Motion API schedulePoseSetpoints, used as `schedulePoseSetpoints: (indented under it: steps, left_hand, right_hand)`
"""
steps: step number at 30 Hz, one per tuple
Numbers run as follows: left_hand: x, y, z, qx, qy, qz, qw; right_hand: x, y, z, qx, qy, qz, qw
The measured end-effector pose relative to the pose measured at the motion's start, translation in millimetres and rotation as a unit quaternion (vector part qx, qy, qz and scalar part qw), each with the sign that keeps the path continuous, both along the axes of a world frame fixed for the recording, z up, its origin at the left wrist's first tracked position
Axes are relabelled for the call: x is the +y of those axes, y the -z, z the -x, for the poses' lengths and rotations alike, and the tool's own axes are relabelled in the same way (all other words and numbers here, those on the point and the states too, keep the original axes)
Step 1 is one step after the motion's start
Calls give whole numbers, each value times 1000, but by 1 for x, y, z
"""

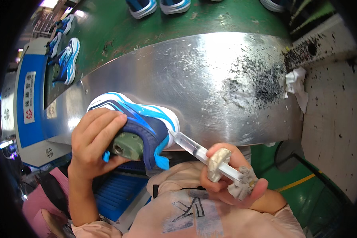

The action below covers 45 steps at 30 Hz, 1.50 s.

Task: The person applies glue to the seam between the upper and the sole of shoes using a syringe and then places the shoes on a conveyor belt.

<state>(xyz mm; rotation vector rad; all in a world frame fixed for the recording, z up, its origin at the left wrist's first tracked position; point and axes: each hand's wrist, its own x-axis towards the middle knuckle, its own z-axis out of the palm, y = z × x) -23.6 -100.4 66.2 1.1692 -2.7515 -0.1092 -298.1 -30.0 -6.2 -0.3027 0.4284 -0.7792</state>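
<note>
A navy, blue and white sneaker (148, 119) is tilted on its side above the near edge of the metal table, a green shoe last (129, 144) inside it. My left hand (92, 142) is closed round the shoe, fingers over its upper by the last. In my right hand (222, 185) is a clear syringe (191, 146), its tip at the seam where the heel's upper meets the white sole. Pale wrapping (217, 163) covers the syringe's finger grip, and a grey wad (242, 184) sits on the plunger end, against my thumb.
Black crumbs (267, 85) litter the right part of the metal table (154, 67). Crumpled white paper (296, 85) lies at its right end. Beyond runs a green belt (107, 43) carrying several sneakers (68, 59). A blue-and-white machine panel (29, 107) stands at left, near a pink-clothed person (43, 202).
</note>
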Motion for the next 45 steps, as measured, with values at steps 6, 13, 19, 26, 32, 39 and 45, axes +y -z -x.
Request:
schedulePoseSetpoints:
  steps: [6,13,19,26,32,39,45]
  left_hand:
    - [-24,-6,16,-57,59,-23,996]
    - [10,-3,60,-41,-141,-27,989]
    - [14,2,84,4,-235,-21,972]
    - [6,-11,89,-25,-304,-27,952]
    - [-6,-2,75,32,-323,-63,944]
    - [32,3,38,150,-105,-34,982]
    - [60,26,-48,155,-23,65,985]
  right_hand:
    - [6,-7,-7,29,84,0,996]
    - [19,-2,-1,4,133,15,991]
    - [27,-13,-14,-20,157,53,986]
    - [42,-16,-38,-18,158,156,975]
    - [53,-21,-51,123,137,121,975]
    - [-11,2,-20,-58,186,-102,976]
    - [-93,-21,-94,-29,-125,-116,985]
